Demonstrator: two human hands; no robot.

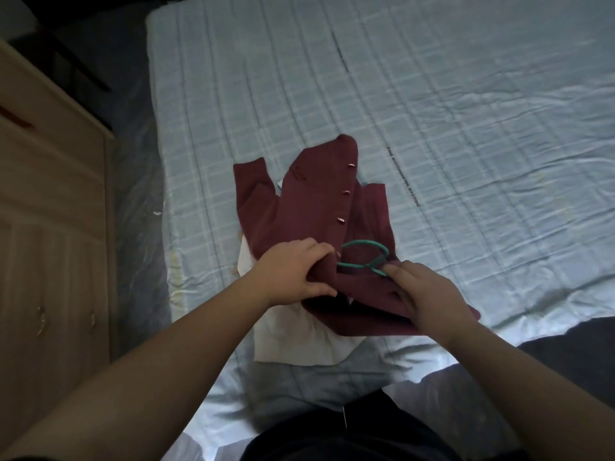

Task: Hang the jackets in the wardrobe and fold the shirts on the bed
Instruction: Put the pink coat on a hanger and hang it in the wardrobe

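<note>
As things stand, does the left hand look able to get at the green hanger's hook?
Probably yes. The green hanger's hook lies uncovered on the maroon jacket, right beside the left hand, nothing between them. That hand grips a jacket fold, though, and would have to let go first.

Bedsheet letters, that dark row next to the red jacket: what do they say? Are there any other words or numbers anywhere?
The dark row of print on the checked bedsheet: too small and blurred to read.
No words or numbers show on the maroon jacket, green hanger or white shirt.
</note>
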